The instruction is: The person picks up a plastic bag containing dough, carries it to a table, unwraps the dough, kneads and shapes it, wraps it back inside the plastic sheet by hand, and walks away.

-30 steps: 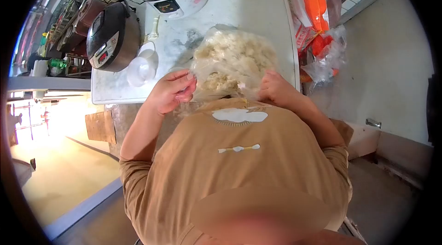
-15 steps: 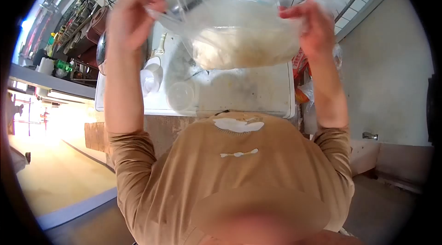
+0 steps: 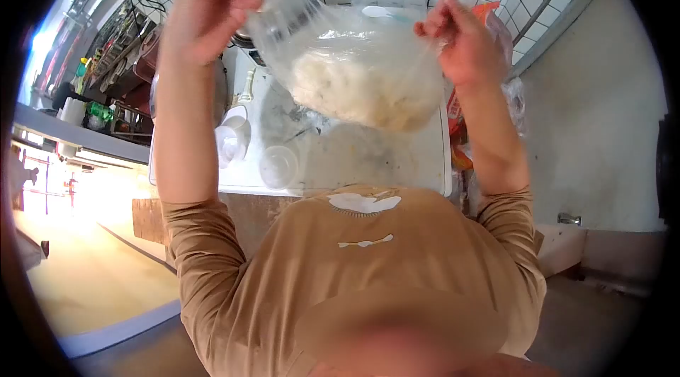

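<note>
A clear plastic bag [image 3: 322, 48] hangs between my two hands above the white tabletop. Pale, off-white lumpy contents [image 3: 361, 90] fill its lower part; their kind cannot be made out. My left hand [image 3: 230, 9] pinches the bag's upper left edge, with the film stretched down from its fingers. At the upper right edge, my right hand [image 3: 464, 41] is closed on the film, its fingers curled. The bag sags lower on the right side. Below and left of it, a round clear plastic tub [image 3: 278, 167] stands on the table near my body.
More white containers [image 3: 232, 138] and a pale-handled tool [image 3: 248, 85] lie on the white table [image 3: 354, 164] at left. A metal pot [image 3: 283, 12] stands behind the bag. Red-orange packaging [image 3: 457, 111] sits along the right edge, beside the wall [image 3: 595, 108].
The bag has swung and tilted, and its contents have slumped lower toward the right. My right hand has moved slightly left and down; my left hand stays high with its grip.
</note>
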`<state>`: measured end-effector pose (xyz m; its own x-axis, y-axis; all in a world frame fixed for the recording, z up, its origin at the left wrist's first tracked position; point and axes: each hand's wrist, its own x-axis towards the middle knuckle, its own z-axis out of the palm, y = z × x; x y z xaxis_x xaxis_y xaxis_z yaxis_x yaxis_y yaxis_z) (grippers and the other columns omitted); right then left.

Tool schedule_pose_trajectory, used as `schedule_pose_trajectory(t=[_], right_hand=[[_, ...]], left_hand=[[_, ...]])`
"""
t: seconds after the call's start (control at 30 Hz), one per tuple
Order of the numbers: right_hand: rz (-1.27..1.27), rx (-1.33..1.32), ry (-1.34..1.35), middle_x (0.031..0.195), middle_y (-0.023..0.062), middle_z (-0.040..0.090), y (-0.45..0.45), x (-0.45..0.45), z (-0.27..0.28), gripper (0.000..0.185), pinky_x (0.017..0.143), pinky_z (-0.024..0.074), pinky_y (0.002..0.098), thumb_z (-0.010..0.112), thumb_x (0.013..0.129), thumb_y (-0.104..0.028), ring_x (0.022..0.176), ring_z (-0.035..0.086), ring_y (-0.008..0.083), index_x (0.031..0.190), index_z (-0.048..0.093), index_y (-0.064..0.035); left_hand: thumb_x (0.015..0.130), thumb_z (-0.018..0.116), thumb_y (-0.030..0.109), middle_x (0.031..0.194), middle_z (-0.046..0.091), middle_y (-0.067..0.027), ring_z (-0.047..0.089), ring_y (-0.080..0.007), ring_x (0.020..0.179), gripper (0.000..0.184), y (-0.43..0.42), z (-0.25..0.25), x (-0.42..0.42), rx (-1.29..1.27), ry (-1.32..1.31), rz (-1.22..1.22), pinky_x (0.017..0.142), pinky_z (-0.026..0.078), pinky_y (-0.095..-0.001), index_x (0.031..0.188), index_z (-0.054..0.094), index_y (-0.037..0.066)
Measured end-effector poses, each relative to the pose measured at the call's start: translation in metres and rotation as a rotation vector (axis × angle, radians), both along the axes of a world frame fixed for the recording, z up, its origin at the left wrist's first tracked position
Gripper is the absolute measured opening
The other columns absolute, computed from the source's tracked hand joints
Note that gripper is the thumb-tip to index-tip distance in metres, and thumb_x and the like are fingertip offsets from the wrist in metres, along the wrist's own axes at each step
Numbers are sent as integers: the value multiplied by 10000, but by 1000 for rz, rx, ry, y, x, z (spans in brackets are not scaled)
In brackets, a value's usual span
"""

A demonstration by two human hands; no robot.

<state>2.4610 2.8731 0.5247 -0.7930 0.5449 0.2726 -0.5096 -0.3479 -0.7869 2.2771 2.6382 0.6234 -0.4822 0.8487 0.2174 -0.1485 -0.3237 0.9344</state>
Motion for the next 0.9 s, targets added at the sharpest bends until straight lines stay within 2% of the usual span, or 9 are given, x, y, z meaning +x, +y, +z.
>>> schedule_pose_trajectory(t=[0.03, 0.13, 0.23, 0.27, 0.4, 0.53, 0.67, 0.77, 0.9], right_hand=[[-21, -17, -14, 583, 13, 411, 3, -10, -13, 234, 714, 453, 381, 484, 923, -209, 545, 417, 146, 744, 505, -60], [0, -155, -308, 580, 10, 419, 21, -33, -75, 232, 678, 464, 385, 486, 923, -213, 527, 422, 131, 757, 515, -54], [15, -171, -267, 571, 1, 410, 37, -38, -74, 242, 649, 463, 375, 485, 926, -223, 514, 402, 116, 753, 517, -55], [-123, 217, -152, 566, -9, 390, 42, -40, -71, 266, 617, 447, 356, 487, 925, -240, 495, 368, 111, 725, 511, -67], [-25, -33, -159, 570, -17, 383, -1, -28, 6, 272, 579, 417, 315, 484, 927, -254, 490, 354, 109, 721, 508, -77], [101, 47, -178, 573, -7, 412, -20, -29, 3, 271, 487, 377, 273, 511, 912, -256, 482, 378, 109, 730, 506, -56], [165, 222, -505, 584, 11, 451, -40, -45, -67, 215, 413, 328, 265, 512, 877, -243, 470, 396, 93, 790, 532, -48], [4, 997, -222, 627, 28, 472, -59, -37, -69, 128, 474, 359, 264, 466, 809, -111, 547, 431, 99, 809, 548, -12], [391, 1009, -434, 591, 6, 433, -53, -25, -33, 161, 489, 350, 250, 485, 814, -148, 568, 426, 96, 791, 573, -14]], left_hand=[[852, 538, 132, 843, 580, -32, 408, -52, 581, 329, 14, -17, -4, -55, 108, 9, 510, 360, -175, 1115, 537, -65], [795, 618, 213, 758, 576, 23, 429, -58, 581, 261, 37, -84, -6, -644, 562, 172, 505, 354, -210, 1022, 652, 91], [790, 626, 200, 684, 556, 39, 412, -56, 553, 180, 37, -60, 6, -598, 599, 244, 504, 339, -199, 937, 678, 110], [809, 606, 154, 835, 626, 16, 399, -22, 565, 148, 39, -55, -6, -532, 485, 281, 495, 318, -179, 917, 658, 69], [806, 588, 64, 772, 594, -7, 410, -33, 520, 261, 29, 5, 3, -247, 367, 205, 466, 339, -186, 1060, 551, 19], [819, 566, 67, 843, 609, -10, 426, -17, 598, 108, 29, -4, 39, -289, 765, 81, 539, 346, -187, 904, 628, 42], [832, 556, 115, 880, 588, -160, 566, -345, 812, 131, 54, -66, 55, -428, 1559, -65, 705, 456, -385, 918, 577, 18], [828, 537, 114, 845, 598, -148, 573, -344, 793, 129, 60, -53, 62, -347, 1512, 90, 689, 454, -396, 908, 589, 27], [812, 518, 104, 709, 576, -80, 567, -189, 664, 130, 69, -39, 50, -590, 1275, 110, 620, 448, -328, 881, 582, 15]])
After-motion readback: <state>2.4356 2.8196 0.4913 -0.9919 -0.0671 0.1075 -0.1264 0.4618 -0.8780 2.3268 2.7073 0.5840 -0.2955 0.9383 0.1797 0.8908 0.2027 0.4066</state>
